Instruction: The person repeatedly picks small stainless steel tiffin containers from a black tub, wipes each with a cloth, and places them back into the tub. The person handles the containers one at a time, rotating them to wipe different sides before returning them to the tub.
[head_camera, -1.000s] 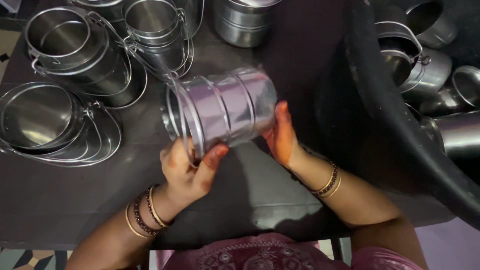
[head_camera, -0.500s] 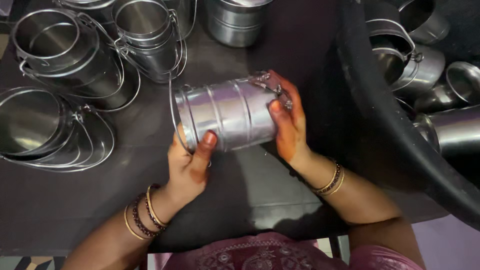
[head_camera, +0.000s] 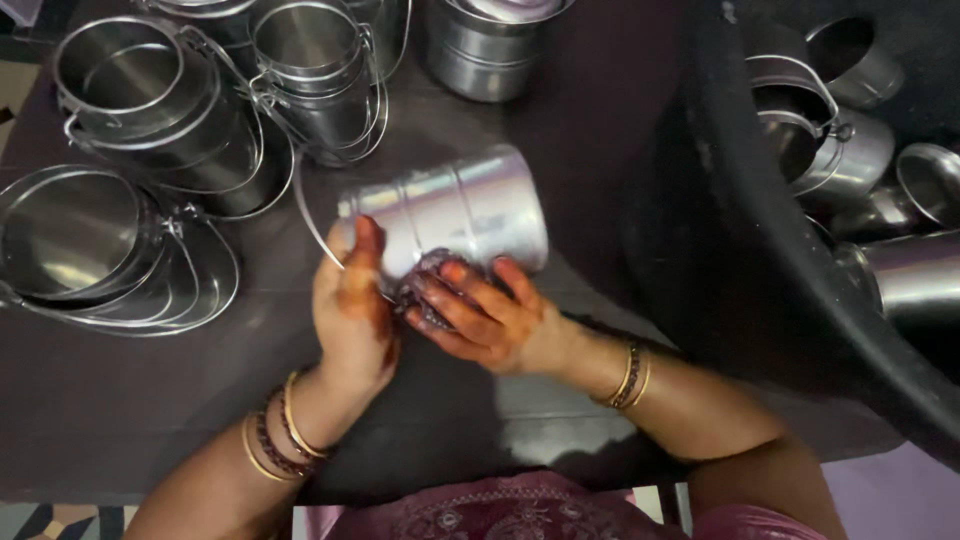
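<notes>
Head view shows your left hand (head_camera: 350, 310) gripping the steel can (head_camera: 450, 215), which lies sideways, its long axis running left-right. Your right hand (head_camera: 480, 315) presses a dark scrubber (head_camera: 430, 285) against its near side, above the table's (head_camera: 120, 420) near edge.

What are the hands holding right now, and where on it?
A steel can lying on its side. The left hand grips it near the open rim end; the right hand presses a dark scrub pad against its side.

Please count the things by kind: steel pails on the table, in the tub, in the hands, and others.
Held steel pail: 1
Dark scrub pad: 1
Black tub: 1
Steel pails on the table: at least 4
Pails inside the tub: at least 4
Total: at least 11
</notes>
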